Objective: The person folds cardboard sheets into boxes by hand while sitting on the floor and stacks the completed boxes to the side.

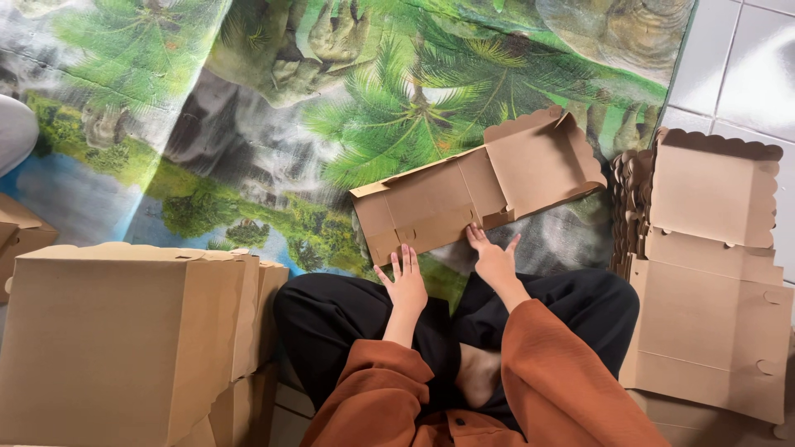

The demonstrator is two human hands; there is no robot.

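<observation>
A brown cardboard box blank (464,194) with scalloped flaps lies partly folded on the printed jungle mat (248,141) in front of my crossed legs. My left hand (406,284) rests flat with fingers spread on the near edge of the blank. My right hand (493,258) presses its fingertips onto the blank's lower middle fold. Neither hand grips anything. I wear rust-orange sleeves and black trousers.
A stack of flat cardboard blanks (712,281) lies at my right on the mat's edge and white floor tiles (745,66). Assembled brown boxes (124,339) stand at my left, another box corner (21,236) at the far left.
</observation>
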